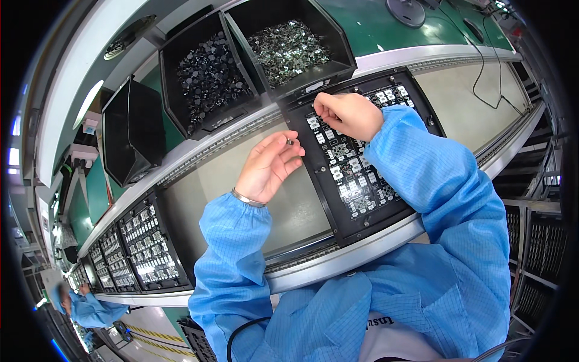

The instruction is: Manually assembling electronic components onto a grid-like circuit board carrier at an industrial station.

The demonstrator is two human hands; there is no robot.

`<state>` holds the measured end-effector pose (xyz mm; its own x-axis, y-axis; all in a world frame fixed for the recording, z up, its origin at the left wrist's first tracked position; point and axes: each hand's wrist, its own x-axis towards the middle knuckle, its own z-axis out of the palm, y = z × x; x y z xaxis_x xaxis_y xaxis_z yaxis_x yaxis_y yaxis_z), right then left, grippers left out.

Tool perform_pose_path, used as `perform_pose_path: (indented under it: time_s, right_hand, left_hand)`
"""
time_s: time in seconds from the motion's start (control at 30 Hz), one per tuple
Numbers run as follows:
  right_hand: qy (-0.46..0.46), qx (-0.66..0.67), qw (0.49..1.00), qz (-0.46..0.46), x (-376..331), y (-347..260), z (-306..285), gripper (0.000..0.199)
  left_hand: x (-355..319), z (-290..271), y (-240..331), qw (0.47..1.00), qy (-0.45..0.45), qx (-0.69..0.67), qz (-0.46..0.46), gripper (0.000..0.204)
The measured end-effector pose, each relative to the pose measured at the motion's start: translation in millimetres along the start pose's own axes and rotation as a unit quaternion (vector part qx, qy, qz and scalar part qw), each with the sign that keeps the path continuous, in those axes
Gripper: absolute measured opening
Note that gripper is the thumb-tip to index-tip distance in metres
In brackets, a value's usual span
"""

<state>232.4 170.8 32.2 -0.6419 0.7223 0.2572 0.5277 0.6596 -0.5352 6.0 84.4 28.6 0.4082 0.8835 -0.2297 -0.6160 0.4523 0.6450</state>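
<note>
My left hand point(269, 164) is beside the left edge of a black tray, palm partly up, with a small metallic part point(290, 142) pinched at the fingertips. My right hand point(350, 116) is curled over the far left portion of the same tray point(333, 224). Its thumb and fingers are pressed together near the boards, and whatever they may hold is hidden. Dark circuit boards point(356, 196) fill the tray, with white and silver components in rows. Blue sleeves cover both my forearms, and a band circles my left wrist.
Beyond the conveyor point(232, 181) stand a black bin of dark round parts point(211, 78) and a bin of shiny metal pieces point(289, 51). Another black bin point(136, 133) sits further left. More board trays point(151, 244) line the conveyor, with a co-worker point(90, 308) beyond. A cable point(482, 72) hangs at right.
</note>
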Motion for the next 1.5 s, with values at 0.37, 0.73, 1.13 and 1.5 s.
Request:
perform_pose_path:
  time_s: [0.37, 0.73, 1.13, 1.5]
  right_hand:
    - [0.032, -0.088, 0.993, -0.068, 8.0, 14.2, 8.3, 0.017]
    - [0.057, -0.122, 0.990, -0.052, 15.4, 2.9, 18.4, 0.011]
    - [0.130, -0.053, 0.985, -0.103, 51.0, -20.8, -69.1, 0.015]
    - [-0.261, -0.297, 0.886, 0.242, 161.7, 92.4, 6.9, 0.018]
  left_hand:
    - [1.1, -10.9, 3.0, 0.990, 0.050, 0.127, 0.035, 0.022]
    - [8.5, -9.0, 1.9, 0.983, 0.089, 0.153, 0.043, 0.026]
    - [31.9, 12.7, -5.0, 0.872, 0.139, 0.451, 0.128, 0.021]
    - [75.7, 46.0, -21.8, 0.527, 0.089, 0.793, 0.292, 0.013]
